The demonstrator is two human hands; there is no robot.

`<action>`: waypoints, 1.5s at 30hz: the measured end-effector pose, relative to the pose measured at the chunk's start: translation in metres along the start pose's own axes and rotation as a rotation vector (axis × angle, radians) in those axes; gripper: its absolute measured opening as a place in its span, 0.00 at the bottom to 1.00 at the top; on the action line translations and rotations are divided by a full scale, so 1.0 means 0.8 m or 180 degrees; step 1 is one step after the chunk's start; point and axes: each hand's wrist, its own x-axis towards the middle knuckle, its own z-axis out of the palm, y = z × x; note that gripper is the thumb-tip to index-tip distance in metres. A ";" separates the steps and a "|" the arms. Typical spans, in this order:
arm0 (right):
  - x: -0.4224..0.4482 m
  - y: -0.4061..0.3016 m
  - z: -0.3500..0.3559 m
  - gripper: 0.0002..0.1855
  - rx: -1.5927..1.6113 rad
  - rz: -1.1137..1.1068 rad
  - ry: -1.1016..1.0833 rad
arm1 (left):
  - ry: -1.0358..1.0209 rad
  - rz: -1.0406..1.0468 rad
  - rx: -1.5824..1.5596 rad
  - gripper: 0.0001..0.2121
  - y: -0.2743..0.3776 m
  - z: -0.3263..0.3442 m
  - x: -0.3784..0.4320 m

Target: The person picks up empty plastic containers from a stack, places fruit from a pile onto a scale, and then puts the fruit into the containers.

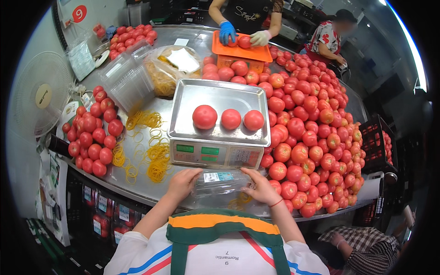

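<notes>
A clear plastic clamshell box [220,187] with a printed label [218,176] lies in front of me at the table's near edge. My left hand [185,180] grips its left end, and my right hand [259,187] has hold of the right end. I see no tomatoes inside it. Just beyond the box stands a digital weighing scale [199,161] with lit green displays. On its steel pan [220,92] three red tomatoes [231,119] sit in a row. A few yellow rubber bands [237,203] lie by the box, near my right hand.
A large heap of tomatoes [309,137] covers the right side; a smaller pile [92,134] is at left. Rubber bands [156,165], stacked clear boxes [127,79] and a bag of bands [168,68] lie between. Across the table, a gloved co-worker [245,20] handles tomatoes on an orange tray [223,50].
</notes>
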 end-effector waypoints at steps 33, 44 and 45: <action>0.047 -0.042 -0.041 0.29 0.0703 -0.0759 0.0750 | -0.0639 -0.1257 -0.4309 0.30 0.040 -0.056 0.099; 0.002 -0.042 0.003 0.31 -0.0625 -0.1187 0.0258 | -0.1186 0.0296 -0.1247 0.29 0.066 -0.038 0.033; 0.002 -0.047 0.010 0.34 -0.0687 -0.1246 0.0179 | -0.1119 0.0433 -0.1057 0.30 0.066 -0.034 0.030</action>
